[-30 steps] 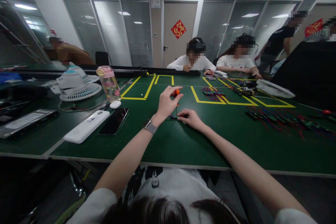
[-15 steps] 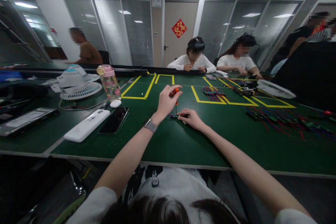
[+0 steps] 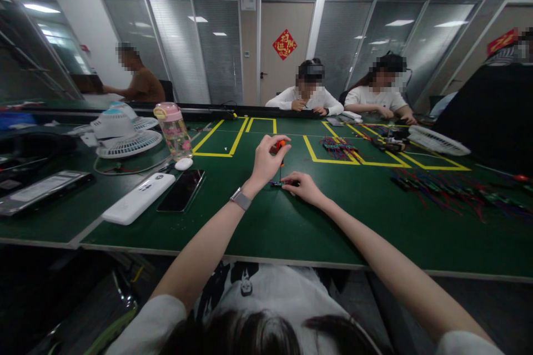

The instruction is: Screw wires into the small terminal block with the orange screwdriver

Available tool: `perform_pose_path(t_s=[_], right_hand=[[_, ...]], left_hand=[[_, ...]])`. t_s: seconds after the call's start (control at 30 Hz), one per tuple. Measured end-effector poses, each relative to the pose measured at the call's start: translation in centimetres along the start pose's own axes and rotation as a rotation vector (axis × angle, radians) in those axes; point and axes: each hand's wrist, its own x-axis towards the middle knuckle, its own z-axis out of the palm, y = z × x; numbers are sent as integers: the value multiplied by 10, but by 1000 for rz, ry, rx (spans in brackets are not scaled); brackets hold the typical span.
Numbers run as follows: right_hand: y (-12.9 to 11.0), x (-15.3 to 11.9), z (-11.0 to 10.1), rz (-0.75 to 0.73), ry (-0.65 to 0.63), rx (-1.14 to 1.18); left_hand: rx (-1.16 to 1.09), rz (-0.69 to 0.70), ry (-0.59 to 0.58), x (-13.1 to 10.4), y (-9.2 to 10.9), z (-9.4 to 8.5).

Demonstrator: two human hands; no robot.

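Note:
An orange and black screwdriver [image 3: 282, 162] stands upright over the green table, its handle in the fingers of my left hand [image 3: 268, 159]. Its thin shaft reaches down to a small circuit board [image 3: 276, 183] with wires, lying flat on the table. From the right, my right hand [image 3: 305, 187] pinches the edge of this board between thumb and fingers. A grey watch is on my left wrist.
To the left are a black phone [image 3: 181, 191], a white power bank [image 3: 139, 198], a pink-lidded bottle [image 3: 174, 131] and white fans [image 3: 129, 143]. Wired boards [image 3: 453, 188] lie at right. Several people sit beyond the table.
My left hand has shifted very slightly right with the screwdriver. My right hand is in the same place. At the far left a person has moved an arm; a standing person at far right is gone.

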Motion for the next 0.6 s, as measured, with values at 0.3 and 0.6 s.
perform_pose_path(t_s=[0.3,0.6], right_hand=[[-3,0,-2,-4,-9,-3],[-3,0,-1,-2,-6,3]], left_hand=[[-1,45,-120,-3,4,-1],[141,99,-64,-4,8,3]])
